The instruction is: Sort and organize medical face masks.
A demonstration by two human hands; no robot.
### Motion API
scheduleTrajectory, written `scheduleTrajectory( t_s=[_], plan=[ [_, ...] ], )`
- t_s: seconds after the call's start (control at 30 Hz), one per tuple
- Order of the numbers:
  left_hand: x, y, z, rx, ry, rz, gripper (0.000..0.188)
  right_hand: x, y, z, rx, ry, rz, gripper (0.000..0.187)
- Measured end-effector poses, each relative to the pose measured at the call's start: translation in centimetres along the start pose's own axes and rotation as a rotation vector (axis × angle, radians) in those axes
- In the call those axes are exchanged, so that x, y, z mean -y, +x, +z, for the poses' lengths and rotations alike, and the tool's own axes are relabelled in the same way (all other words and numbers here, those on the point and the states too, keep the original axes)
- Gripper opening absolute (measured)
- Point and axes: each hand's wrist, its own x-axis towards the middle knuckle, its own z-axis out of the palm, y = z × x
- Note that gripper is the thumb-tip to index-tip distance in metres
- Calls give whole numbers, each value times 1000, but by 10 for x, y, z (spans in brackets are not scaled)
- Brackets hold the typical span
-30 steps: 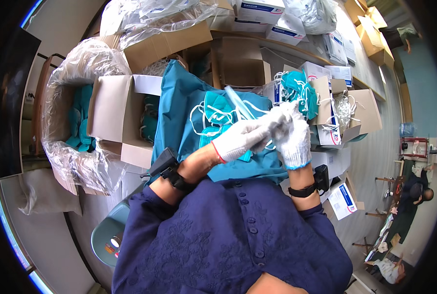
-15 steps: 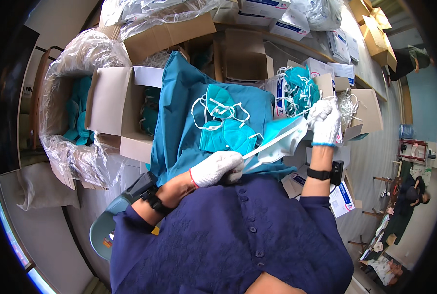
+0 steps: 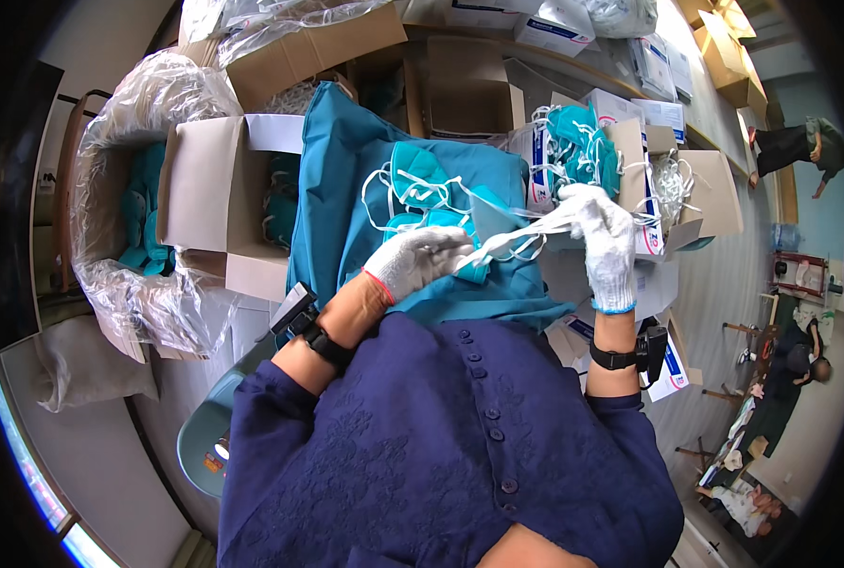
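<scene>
Both my hands wear white knit gloves. Over the teal cloth (image 3: pixel 342 222) on my lap, my left hand (image 3: pixel 420 260) pinches one end of the white straps of a teal face mask (image 3: pixel 496 216). To the right, my right hand (image 3: pixel 602 241) closes on the other end of the straps (image 3: pixel 536 230), which run twisted between the two hands. Part of this mask is hidden behind the straps. Other teal face masks (image 3: pixel 420 175) with white straps lie on the cloth just beyond my left hand.
Beyond my right hand, a box (image 3: pixel 633 166) holds several teal masks (image 3: pixel 578 142). On the left stand an open carton (image 3: pixel 200 185) and a plastic-lined bin (image 3: pixel 100 222) with more masks. An open brown carton (image 3: pixel 469 95) is at the far side. People are in the background at right.
My left hand has moved up and away from my body, and my right hand has come lower and slightly left. The mask, spread between them before, now shows mostly its straps.
</scene>
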Motion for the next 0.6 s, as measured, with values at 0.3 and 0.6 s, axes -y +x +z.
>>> scheduleTrajectory(
  t_s=[0.3, 0.6],
  plan=[
    [-7, 17, -30, -517, 1241, 162, 45, -36, -12, -14, -156, 920, 444, 33],
    [1, 18, 17, -357, 852, 89, 30, 13, -25, 34, 192, 43, 98, 46]
  ],
)
